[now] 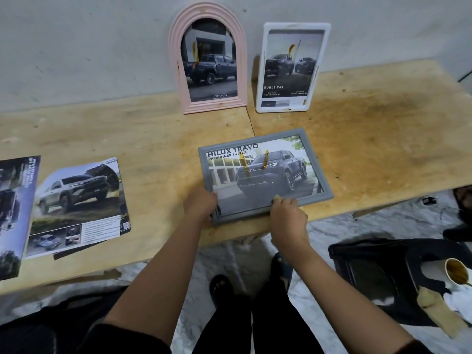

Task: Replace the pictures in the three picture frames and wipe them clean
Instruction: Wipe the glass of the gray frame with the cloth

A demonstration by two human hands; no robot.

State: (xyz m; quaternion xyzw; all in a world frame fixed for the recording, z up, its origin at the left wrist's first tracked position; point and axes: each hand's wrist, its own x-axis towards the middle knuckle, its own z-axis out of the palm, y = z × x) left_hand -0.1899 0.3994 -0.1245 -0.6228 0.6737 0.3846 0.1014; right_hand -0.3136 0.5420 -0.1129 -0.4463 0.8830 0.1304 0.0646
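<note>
The grey frame lies flat on the surface, long axis crosswise, just ahead of both hands: left hand gripping its near-left corner, right hand pinching a yellowish scrap on its near rim.

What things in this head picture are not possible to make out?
Head view: what the yellowish piece is; the right hand covers most of it.
Head view: small print inside the white frame; too small, blurred.
Head view: the leftmost brochure; cut off by the left edge.
</note>
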